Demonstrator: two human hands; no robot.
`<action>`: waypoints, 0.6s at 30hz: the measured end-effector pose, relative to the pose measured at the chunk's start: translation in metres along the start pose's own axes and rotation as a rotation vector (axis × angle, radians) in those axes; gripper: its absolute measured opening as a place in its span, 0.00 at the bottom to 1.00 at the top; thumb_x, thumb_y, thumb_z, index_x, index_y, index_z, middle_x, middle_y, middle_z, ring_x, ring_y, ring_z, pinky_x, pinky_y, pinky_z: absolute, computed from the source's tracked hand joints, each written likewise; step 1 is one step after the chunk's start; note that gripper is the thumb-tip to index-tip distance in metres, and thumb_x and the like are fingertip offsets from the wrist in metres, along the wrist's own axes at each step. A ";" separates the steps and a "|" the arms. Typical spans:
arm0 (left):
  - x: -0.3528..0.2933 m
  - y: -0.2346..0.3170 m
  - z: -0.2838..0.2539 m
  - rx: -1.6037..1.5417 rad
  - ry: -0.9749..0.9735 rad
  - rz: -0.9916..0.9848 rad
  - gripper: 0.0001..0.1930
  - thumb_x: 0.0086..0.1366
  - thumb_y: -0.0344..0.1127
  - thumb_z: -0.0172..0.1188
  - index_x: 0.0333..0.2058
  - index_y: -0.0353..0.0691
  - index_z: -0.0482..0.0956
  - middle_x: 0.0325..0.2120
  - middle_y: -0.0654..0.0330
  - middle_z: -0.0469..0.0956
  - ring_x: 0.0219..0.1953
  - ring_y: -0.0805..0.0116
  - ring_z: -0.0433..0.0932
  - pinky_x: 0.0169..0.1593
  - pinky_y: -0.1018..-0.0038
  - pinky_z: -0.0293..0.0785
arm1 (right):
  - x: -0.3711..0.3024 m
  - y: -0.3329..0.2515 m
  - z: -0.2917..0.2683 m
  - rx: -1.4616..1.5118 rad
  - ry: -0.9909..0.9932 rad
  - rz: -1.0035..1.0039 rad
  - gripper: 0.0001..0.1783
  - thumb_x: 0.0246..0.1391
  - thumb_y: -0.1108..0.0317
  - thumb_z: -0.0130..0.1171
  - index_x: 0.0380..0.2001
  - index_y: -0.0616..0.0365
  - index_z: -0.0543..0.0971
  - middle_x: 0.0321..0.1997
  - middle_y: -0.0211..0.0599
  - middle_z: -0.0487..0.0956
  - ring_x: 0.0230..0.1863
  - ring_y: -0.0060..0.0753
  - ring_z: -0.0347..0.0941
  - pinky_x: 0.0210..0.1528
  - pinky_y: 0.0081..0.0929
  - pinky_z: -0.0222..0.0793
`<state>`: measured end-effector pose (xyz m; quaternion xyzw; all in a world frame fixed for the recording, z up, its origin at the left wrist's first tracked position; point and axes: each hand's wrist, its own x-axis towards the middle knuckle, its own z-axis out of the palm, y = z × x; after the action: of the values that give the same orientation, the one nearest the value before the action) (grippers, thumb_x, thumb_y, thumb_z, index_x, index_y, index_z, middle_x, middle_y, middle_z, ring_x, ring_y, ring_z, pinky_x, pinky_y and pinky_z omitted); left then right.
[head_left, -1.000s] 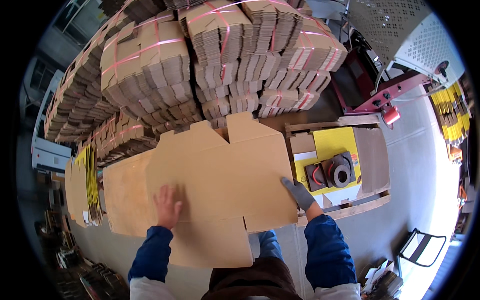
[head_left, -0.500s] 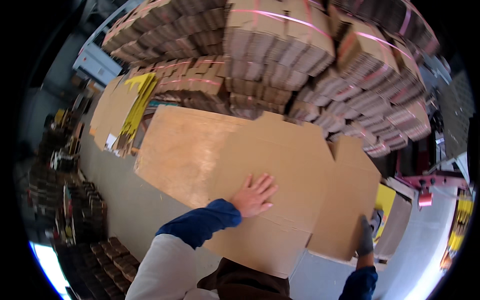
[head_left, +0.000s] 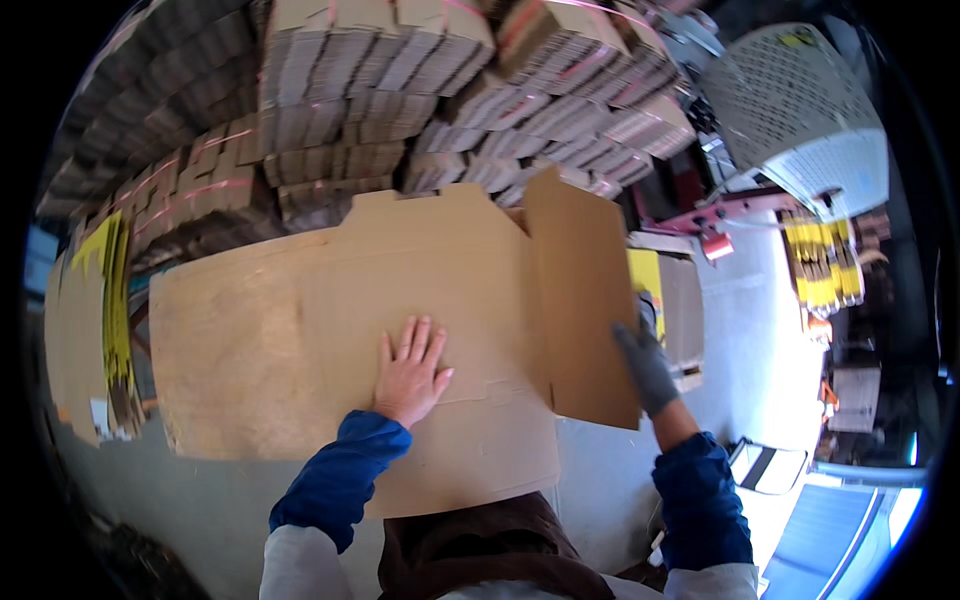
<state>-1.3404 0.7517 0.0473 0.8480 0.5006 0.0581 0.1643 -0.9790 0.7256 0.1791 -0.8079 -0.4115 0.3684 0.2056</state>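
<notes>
A large flat brown cardboard box blank (head_left: pixel 460 270) lies across a wooden tabletop (head_left: pixel 230 350) and overhangs its near edge. My bare left hand (head_left: pixel 410 375) rests palm down on the middle of the blank, fingers spread. On the right, a long flap (head_left: pixel 580 300) of the blank stands tilted up along its crease. My right hand (head_left: pixel 645 365), in a grey glove, grips the flap's outer edge, with the thumb side showing; part of its fingers is hidden.
Tied stacks of folded cardboard (head_left: pixel 360 80) rise behind the table. Yellow sheets (head_left: pixel 115 300) and brown boards lean at the left. A pink metal frame (head_left: pixel 690 210) and a perforated grey machine cover (head_left: pixel 800 110) stand at the far right, near a yellow stack (head_left: pixel 820 255).
The view has swung to the right. My right hand has raised the right flap from nearly flat to a tilt. My left hand stays flat on the blank.
</notes>
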 end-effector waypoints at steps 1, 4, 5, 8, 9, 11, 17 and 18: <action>0.002 0.000 -0.002 0.019 0.017 0.008 0.34 0.69 0.52 0.56 0.69 0.44 0.63 0.73 0.51 0.55 0.76 0.50 0.49 0.71 0.35 0.47 | -0.010 -0.013 0.010 -0.044 0.088 0.003 0.49 0.61 0.41 0.61 0.70 0.71 0.58 0.73 0.62 0.61 0.74 0.60 0.57 0.72 0.40 0.58; 0.001 0.000 -0.004 0.047 0.030 0.017 0.34 0.69 0.52 0.56 0.70 0.45 0.63 0.73 0.51 0.55 0.76 0.50 0.49 0.72 0.35 0.45 | -0.033 -0.034 0.039 -0.311 0.227 -0.093 0.57 0.59 0.36 0.58 0.73 0.72 0.51 0.75 0.68 0.55 0.77 0.65 0.49 0.75 0.57 0.47; 0.000 0.004 -0.003 0.038 0.030 0.016 0.34 0.69 0.52 0.56 0.70 0.46 0.63 0.74 0.51 0.55 0.76 0.50 0.49 0.72 0.35 0.45 | -0.042 -0.042 0.048 -0.420 0.276 -0.058 0.58 0.59 0.35 0.57 0.73 0.71 0.49 0.76 0.69 0.53 0.78 0.67 0.45 0.75 0.64 0.42; -0.009 -0.007 0.000 0.061 0.049 0.023 0.34 0.70 0.52 0.55 0.70 0.46 0.63 0.74 0.51 0.54 0.76 0.49 0.49 0.73 0.37 0.44 | -0.056 -0.062 0.079 -0.479 0.313 -0.087 0.59 0.58 0.34 0.56 0.74 0.71 0.48 0.77 0.70 0.49 0.80 0.69 0.39 0.74 0.72 0.31; -0.008 -0.005 -0.001 0.061 0.060 0.030 0.34 0.70 0.52 0.55 0.70 0.46 0.63 0.74 0.51 0.54 0.76 0.49 0.49 0.73 0.37 0.44 | -0.059 -0.066 0.087 -0.520 0.336 -0.087 0.59 0.58 0.34 0.56 0.74 0.71 0.48 0.77 0.70 0.49 0.80 0.68 0.39 0.75 0.71 0.31; -0.007 -0.002 -0.003 0.055 0.036 0.016 0.33 0.70 0.51 0.55 0.70 0.45 0.63 0.74 0.51 0.55 0.76 0.48 0.49 0.73 0.37 0.43 | -0.060 -0.071 0.099 -0.596 0.372 -0.089 0.58 0.59 0.35 0.55 0.74 0.71 0.48 0.77 0.70 0.49 0.80 0.68 0.39 0.75 0.69 0.30; -0.012 -0.010 -0.003 0.079 0.023 -0.008 0.34 0.68 0.50 0.57 0.69 0.45 0.64 0.73 0.50 0.55 0.76 0.48 0.49 0.73 0.36 0.43 | -0.029 -0.032 0.040 -0.334 0.229 -0.111 0.55 0.60 0.36 0.55 0.74 0.69 0.51 0.76 0.68 0.53 0.78 0.67 0.47 0.74 0.66 0.41; -0.013 -0.014 -0.007 0.087 0.018 -0.013 0.34 0.68 0.50 0.58 0.69 0.45 0.64 0.73 0.50 0.55 0.76 0.47 0.49 0.73 0.36 0.43 | -0.011 -0.012 0.027 -0.261 0.208 -0.125 0.55 0.60 0.36 0.56 0.73 0.69 0.52 0.75 0.67 0.56 0.77 0.66 0.50 0.74 0.63 0.45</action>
<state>-1.3604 0.7484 0.0497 0.8505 0.5097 0.0426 0.1230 -1.0102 0.7244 0.1740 -0.8343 -0.4817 0.2128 0.1632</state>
